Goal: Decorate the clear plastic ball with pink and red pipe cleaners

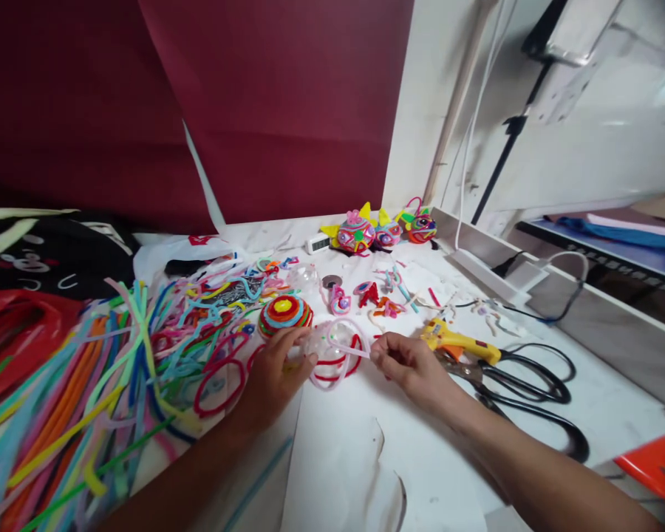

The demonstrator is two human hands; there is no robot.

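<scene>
**Pink stem round a clear ball**

We hold the clear ball [326, 341] near the middle of the surface [399, 458], just in front of a striped dome [284, 312]. Our left hand [274, 373] cups it, grip closed on the smooth plastic. Our right hand [413, 366] pinches the pale pink pipe cleaner [355, 350], fuzzy and bendy, which loops round the ball. We judge the winding goes best with the stem taut, the ball steady and each turn snug. A yellow glue gun [457, 341] and black scissors [532, 384] lie toward the right edge. A bright heap of pipe cleaners [89, 384] crowds the left.

Fuzzy pipe cleaners [89, 384], clear glossy plastic ball [324, 341], black-handled metal scissors [526, 384], glossy yellow plastic glue gun [457, 340], matt white tabletop [476, 473].
</scene>
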